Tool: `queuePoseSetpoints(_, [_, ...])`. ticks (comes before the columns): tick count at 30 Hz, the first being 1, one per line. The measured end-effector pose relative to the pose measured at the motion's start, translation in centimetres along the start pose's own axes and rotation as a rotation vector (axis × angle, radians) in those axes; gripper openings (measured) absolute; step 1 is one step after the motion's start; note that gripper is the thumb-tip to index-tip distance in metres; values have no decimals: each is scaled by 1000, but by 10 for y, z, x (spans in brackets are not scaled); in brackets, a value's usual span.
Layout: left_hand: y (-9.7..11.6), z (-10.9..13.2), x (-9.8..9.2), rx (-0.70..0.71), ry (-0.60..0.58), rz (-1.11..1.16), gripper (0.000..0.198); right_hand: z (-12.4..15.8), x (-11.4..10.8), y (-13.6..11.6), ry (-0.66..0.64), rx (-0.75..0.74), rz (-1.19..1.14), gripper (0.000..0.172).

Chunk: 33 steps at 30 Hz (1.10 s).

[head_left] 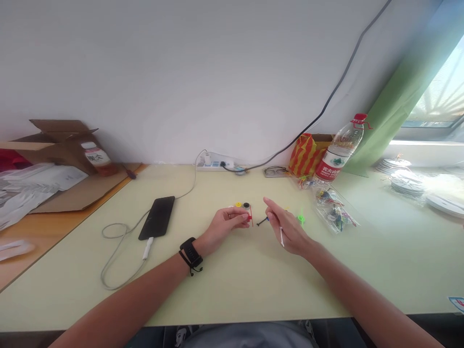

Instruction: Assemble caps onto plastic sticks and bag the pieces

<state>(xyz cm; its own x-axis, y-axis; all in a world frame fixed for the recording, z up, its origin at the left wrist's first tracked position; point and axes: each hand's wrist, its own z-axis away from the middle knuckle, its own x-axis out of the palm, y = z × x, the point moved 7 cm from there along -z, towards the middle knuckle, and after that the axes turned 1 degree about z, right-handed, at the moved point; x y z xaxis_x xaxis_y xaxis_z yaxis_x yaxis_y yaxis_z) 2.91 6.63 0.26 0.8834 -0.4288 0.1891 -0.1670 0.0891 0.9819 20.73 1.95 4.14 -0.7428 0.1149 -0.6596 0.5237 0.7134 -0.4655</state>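
Note:
My left hand [228, 224] pinches a small red plastic piece [250, 217] with a thin upright bar, a little above the table. Behind those fingertips are a yellow round piece [238, 205] and a black round piece [246, 205]. To the right, my right hand [288, 229] has its index finger stretched out and the other fingers curled. A thin white stick [282, 236] pokes out of its curled fingers. A dark rod [262, 222] with a bit of blue shows at its fingertips; whether it is gripped is unclear. Just beyond this hand lies a bright green spoked piece [301, 219].
A phone [157, 217] with a looping cable lies left. Clear bags of small coloured parts [335, 210] and a large water bottle [339, 152] are on the right. Glasses [276, 171] and a power strip [214, 163] lie by the wall. A cardboard box [67, 154] stands far left.

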Motion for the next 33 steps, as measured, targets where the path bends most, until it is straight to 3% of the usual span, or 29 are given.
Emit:
queuePoseSetpoints(3, [0, 1, 0, -35, 3, 6, 26, 1, 5, -3, -59, -42, 89, 54])
queuePoseSetpoints(6, [0, 1, 1, -45, -4, 15, 26, 0, 11, 3, -172, 61, 186, 40])
queuePoseSetpoints(9, [0, 2, 2, -33, -9, 33, 26, -1, 14, 11, -265, 171, 124, 25])
queuePoseSetpoints(13, [2, 2, 3, -18, -10, 41, 25, -2, 7, 15, -191, 276, -43, 23])
queuePoseSetpoints(17, [2, 2, 4, -9, -22, 34, 26, -5, 6, 7, -150, 282, -113, 10])
queuePoseSetpoints(28, [5, 4, 15, 54, -109, -14, 27, -3, 24, 10, -204, 269, -93, 19])
queuePoseSetpoints(33, [6, 3, 11, 68, -68, -50, 29, -4, 13, 13, -100, 341, -161, 25])
